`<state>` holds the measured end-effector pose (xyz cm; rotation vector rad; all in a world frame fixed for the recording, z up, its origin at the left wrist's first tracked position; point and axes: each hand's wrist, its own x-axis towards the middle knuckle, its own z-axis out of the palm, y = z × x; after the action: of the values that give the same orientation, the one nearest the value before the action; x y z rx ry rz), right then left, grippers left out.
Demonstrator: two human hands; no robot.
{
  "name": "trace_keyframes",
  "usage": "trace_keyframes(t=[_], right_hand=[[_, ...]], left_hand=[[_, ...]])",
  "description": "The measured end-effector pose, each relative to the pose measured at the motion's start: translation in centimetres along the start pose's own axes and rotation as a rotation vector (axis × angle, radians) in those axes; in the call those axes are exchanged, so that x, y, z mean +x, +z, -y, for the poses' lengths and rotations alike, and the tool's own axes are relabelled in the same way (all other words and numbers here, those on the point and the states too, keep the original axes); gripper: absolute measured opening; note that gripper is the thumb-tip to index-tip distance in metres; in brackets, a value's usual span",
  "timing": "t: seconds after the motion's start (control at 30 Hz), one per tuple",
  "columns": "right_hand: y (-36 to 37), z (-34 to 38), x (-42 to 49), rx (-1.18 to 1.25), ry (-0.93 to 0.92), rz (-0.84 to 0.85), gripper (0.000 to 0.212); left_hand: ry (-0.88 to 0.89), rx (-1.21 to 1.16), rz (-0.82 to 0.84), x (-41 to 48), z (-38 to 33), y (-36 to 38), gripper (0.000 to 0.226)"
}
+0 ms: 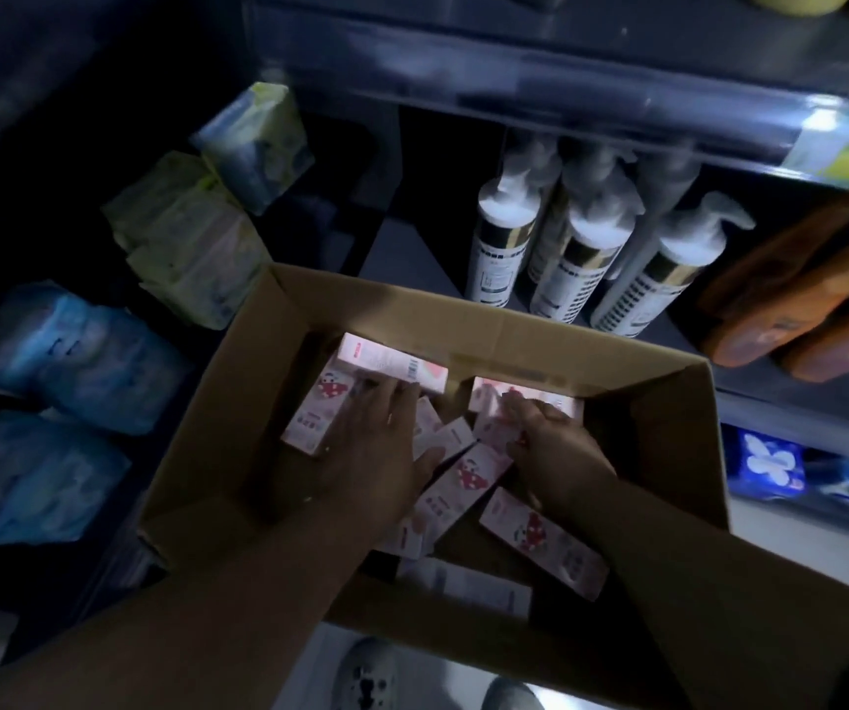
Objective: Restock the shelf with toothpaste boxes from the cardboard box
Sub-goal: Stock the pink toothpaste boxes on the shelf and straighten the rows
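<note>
Several pink-and-white toothpaste boxes (pixel 458 484) are seen in the head view, jumbled at all angles inside the open cardboard box (pixel 463 325), which sits just in front of the dark shelf (pixel 402 258); none can be made out on the shelf itself. The left hand (pixel 381 448) is laid flat on the boxes at the left side, fingers straight and spread, with nothing gripped. The right hand (pixel 555 453) is placed near the far wall, its fingers bent over a toothpaste box there, but whether a grip is closed cannot be told through the blur and dim light. The step in hand is judged to be the gathering of boxes for a lift. It would be done best if boxes lying the same way were squared together first, long sides touching, so that a stack can be clasped between both hands rather than taken singly. Thin card is likely to be dented by hard pinching, so pressure should be spread along the long faces. The white pump bottles (pixel 566 248) and orange packets (pixel 796 310) stand close behind the carton and should be cleared on the way up; a free spot for the toothpaste is not visible
</note>
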<state>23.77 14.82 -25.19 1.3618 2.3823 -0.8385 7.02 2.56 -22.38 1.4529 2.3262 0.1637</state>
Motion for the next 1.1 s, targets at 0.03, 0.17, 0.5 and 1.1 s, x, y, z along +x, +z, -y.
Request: trace_keyframes(t=[0.03, 0.17, 0.5, 1.1], right_hand=[[0.4, -0.1, 0.2, -0.003, 0.021, 0.011, 0.072], [0.1, 0.3, -0.3, -0.003, 0.024, -0.052, 0.068], [-3.0, 7.6, -2.8, 1.013, -0.180, -0.072, 0.040], [0.8, -1.3, 0.6, 0.014, 0.055, 0.021, 0.077]], left_hand=[[-0.005, -0.010, 0.019, 0.0, 0.3, 0.3, 0.079], [-0.018, -0.073, 0.057, -0.5, 0.7, 0.4, 0.078], [-0.166, -0.763, 0.051, -0.1, -0.8, -4.5, 0.063], [-0.275, -0.974, 0.048, 2.8, -2.1, -0.2, 0.043]])
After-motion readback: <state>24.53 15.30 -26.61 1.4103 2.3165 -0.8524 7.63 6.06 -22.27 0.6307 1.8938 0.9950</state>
